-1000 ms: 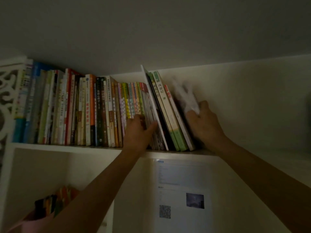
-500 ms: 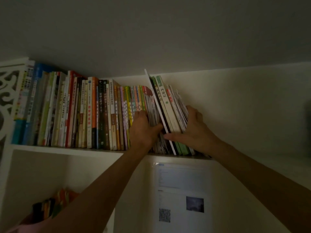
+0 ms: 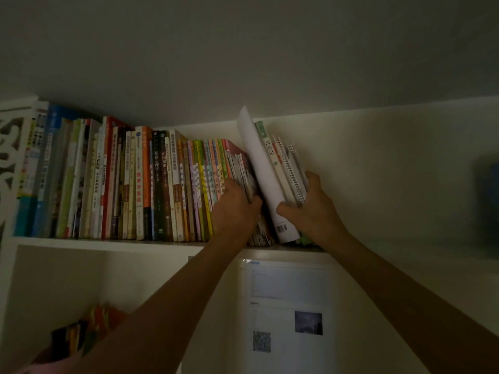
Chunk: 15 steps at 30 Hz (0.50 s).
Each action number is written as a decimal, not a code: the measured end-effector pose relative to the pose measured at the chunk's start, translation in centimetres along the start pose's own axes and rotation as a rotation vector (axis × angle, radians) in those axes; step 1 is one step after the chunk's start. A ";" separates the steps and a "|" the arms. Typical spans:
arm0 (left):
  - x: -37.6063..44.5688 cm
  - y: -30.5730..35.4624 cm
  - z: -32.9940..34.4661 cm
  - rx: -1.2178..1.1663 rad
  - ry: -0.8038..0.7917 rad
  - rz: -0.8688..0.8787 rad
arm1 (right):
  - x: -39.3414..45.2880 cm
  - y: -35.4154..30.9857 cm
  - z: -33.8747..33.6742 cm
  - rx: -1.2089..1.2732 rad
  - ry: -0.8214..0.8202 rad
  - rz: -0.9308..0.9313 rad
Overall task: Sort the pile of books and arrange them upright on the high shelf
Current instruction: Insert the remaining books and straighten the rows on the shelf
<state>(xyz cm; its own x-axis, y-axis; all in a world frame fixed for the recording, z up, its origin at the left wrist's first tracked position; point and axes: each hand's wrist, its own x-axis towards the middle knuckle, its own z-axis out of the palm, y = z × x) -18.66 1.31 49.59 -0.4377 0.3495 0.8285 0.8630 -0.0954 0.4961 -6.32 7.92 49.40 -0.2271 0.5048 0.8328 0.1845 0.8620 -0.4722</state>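
Note:
A long row of upright books [image 3: 140, 184] fills the left part of the high white shelf [image 3: 94, 242]. At the row's right end, my left hand [image 3: 236, 209] grips a bunch of thin booklets [image 3: 243, 171] and holds them against the row. My right hand [image 3: 307, 209] grips a leaning bundle: a tall white-covered book [image 3: 260, 168], a green-spined book [image 3: 268, 147] and several thin booklets [image 3: 293, 171]. The bundle tilts left, its foot on the shelf. A narrow gap separates the two groups.
To the right of the bundle the shelf runs on along the pale back wall [image 3: 391, 171]. The ceiling hangs close above the books. A printed sheet with a QR code [image 3: 286, 306] hangs below the shelf. Lower left, a container of colourful items [image 3: 81, 333].
My right hand moved from behind the leaning books to gripping their right side, adding thin booklets to them. A gap has opened between the leaning bundle and the row my left hand holds.

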 end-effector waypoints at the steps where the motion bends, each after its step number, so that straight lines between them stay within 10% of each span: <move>1: -0.4 0.1 -0.3 -0.039 0.024 0.014 | 0.0 0.1 0.1 -0.005 0.008 0.001; 15: -6.7 0.8 -11.0 -0.459 0.139 0.209 | -0.9 -0.9 -1.2 -0.044 -0.235 0.048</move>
<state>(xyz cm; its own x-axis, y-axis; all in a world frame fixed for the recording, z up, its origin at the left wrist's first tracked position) -17.80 -11.37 47.25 -0.3244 0.1553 0.9331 0.7496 -0.5594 0.3537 -5.14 6.63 49.48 -0.4324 0.5468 0.7170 0.2411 0.8363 -0.4923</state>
